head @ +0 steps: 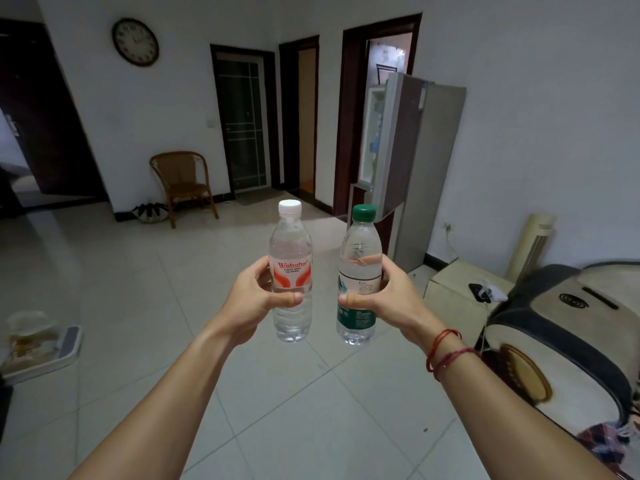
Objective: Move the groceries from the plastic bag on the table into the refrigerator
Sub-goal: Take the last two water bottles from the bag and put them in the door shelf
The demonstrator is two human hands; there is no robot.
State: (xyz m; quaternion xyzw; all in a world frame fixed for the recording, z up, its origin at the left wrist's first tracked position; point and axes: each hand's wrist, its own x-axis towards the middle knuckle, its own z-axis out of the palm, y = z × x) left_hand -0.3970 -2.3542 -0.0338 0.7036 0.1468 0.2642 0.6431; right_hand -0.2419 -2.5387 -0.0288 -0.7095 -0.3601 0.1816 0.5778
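Note:
My left hand (254, 299) grips a clear water bottle with a white cap and a red-and-white label (291, 271), held upright in front of me. My right hand (388, 299) grips a second water bottle with a green cap and a green label (358, 282), also upright, a short gap to the right of the first. Both arms are stretched forward over the tiled floor. The refrigerator (408, 157) stands ahead and to the right against the wall, its upper door swung open. The plastic bag and the table are out of view.
A wicker chair (183, 183) stands by the far wall on the left. A sofa (568, 337) and a low cream box (457, 285) fill the right side. A tray with a container (41, 344) lies at the left edge. Dark doorways line the back wall.

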